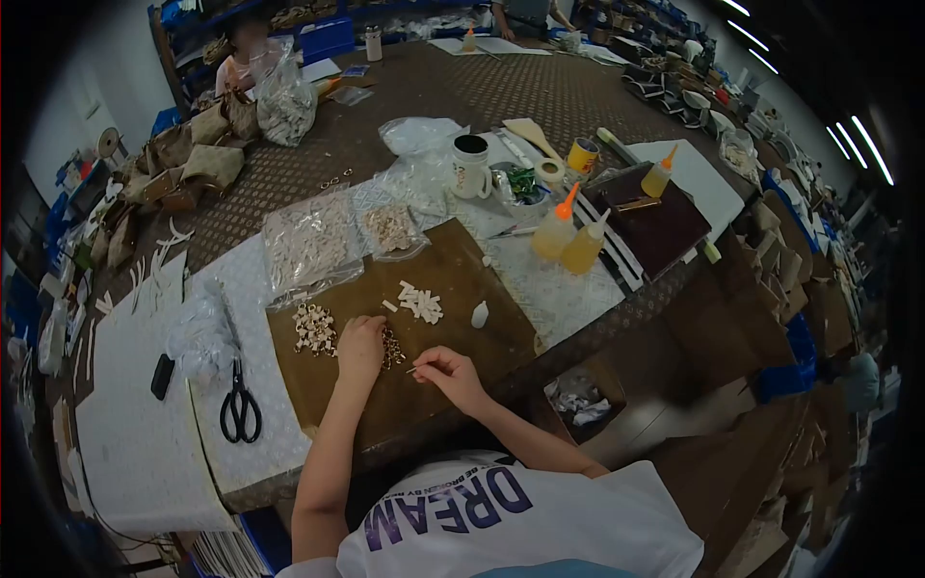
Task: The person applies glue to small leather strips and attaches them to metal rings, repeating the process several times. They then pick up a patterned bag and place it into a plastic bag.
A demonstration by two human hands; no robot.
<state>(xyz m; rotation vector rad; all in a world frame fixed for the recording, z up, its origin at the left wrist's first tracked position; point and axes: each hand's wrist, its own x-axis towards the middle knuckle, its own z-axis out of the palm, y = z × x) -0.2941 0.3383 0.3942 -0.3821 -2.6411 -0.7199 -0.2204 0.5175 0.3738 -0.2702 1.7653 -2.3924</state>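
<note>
Right hand [455, 378] pinches thin sliver [412, 369]; left hand [361, 347] curled over metal bits [392, 349], grip unclear; bags [276, 279] hold pale pieces [310, 246].

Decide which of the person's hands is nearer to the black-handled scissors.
Left. The left hand rests on the brown board right of the scissors; the right hand, pinching a thin stick, is farther right.

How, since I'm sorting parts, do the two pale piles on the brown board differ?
The left pile looks tan, the right pile whiter. The left pile is a round clump, the right pile a slanted streak. The left pile lies beside the left hand; the right pile lies apart from it. Both are loose pieces on the board.
</note>
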